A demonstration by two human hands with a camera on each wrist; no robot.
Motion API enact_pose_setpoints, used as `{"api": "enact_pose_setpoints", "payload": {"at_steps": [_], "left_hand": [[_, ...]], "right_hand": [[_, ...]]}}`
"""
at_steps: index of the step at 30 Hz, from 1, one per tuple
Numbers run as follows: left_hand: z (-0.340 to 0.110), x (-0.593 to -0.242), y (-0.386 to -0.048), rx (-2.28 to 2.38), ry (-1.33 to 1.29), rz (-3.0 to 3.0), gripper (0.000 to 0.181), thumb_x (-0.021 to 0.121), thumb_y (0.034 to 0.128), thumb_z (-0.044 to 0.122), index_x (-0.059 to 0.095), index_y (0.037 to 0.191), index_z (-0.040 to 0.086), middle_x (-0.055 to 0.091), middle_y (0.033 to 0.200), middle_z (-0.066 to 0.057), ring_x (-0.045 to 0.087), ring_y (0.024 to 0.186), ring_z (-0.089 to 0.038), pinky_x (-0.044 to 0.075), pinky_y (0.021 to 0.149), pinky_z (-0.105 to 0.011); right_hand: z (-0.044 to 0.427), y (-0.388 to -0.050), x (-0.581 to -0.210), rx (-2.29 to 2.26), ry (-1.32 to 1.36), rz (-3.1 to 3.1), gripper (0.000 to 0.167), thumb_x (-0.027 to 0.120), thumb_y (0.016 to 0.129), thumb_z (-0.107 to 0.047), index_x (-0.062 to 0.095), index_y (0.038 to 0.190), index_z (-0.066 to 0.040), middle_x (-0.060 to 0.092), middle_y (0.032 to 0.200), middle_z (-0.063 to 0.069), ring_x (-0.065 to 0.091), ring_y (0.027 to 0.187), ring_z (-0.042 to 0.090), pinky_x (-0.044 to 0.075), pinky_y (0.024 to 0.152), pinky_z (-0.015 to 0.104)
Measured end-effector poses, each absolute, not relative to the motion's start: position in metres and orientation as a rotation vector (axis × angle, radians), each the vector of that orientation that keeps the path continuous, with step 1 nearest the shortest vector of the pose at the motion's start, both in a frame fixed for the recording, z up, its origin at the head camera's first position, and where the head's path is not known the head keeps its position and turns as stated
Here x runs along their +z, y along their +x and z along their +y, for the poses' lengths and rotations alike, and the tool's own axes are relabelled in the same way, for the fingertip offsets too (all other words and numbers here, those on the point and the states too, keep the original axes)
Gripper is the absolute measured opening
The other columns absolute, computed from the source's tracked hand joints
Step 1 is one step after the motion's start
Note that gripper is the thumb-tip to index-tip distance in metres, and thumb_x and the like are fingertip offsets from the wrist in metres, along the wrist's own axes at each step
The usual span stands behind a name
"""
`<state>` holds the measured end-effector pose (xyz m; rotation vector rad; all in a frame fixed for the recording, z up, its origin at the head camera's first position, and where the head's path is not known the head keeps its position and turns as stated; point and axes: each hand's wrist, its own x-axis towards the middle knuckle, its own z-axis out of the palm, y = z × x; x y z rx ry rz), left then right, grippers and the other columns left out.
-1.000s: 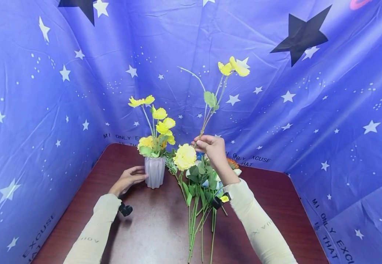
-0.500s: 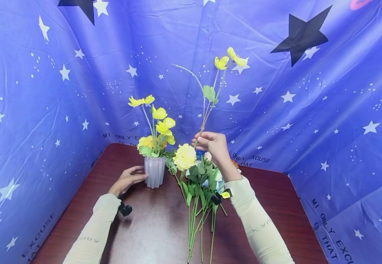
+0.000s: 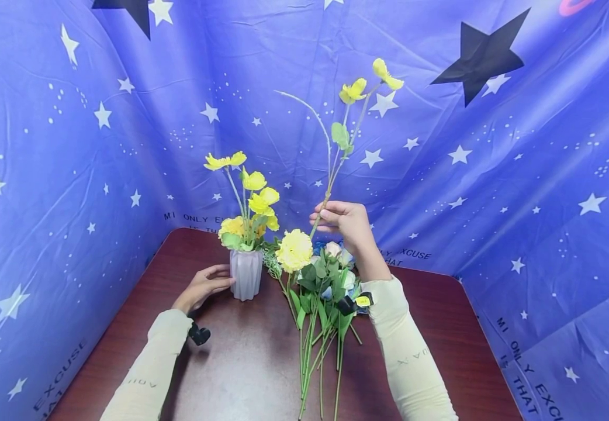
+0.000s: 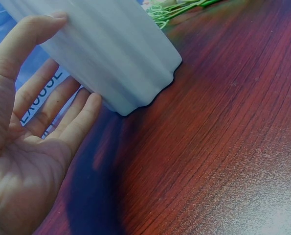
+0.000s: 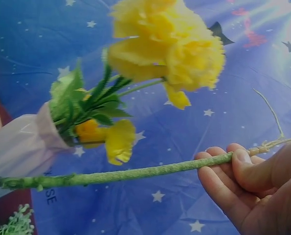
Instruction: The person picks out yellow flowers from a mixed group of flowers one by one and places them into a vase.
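Observation:
In the head view, my right hand [image 3: 350,225] pinches the stem of a yellow artificial flower spray [image 3: 354,92] between thumb and fingers. Two blooms and one bare, bloomless branch rise above the hand. The green stem [image 5: 121,175] points toward the vase in the right wrist view, its cut end apart from the rim. A pale grey fluted vase [image 3: 246,276] stands upright on the table, holding several yellow flowers [image 3: 262,200] with leaves. My left hand [image 3: 207,286] touches the vase's left side; its thumb rests on the wall and its fingers lie fairly straight against it.
Right of the vase, a pile of artificial flowers [image 3: 321,275] lies on the table [image 3: 220,374], its long green stems toward the front edge. A large pale yellow bloom [image 3: 294,251] is at its left. A blue star-patterned cloth [image 3: 294,58] surrounds the table.
My right hand has moved slightly up and right, carrying the yellow flower spray, whose blooms have risen. The left hand and the vase have stayed in place.

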<state>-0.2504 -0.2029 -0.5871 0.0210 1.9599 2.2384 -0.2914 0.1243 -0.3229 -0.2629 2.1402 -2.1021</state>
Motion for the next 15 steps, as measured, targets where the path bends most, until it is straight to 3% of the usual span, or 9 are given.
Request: {"api": "enact_pose_setpoints", "payload": {"at_steps": [15], "left_hand": [[-0.203,-0.588,-0.250,2.249,0.041,1.952,0.063,0.069,0.0949,0.003,0.038,0.148,-0.014,0.049,0.143,-0.034,0.068,0.103,-0.004,0.057,0.102,-0.031]], "right_hand": [[0.117,-0.309,-0.312,-2.136,-0.356,2.126,0.028,0.059,0.097,0.009,0.059,0.123,0.021,0.076,0.074,-0.001,0.076,0.074,0.013,0.065,0.075,0.029]]}}
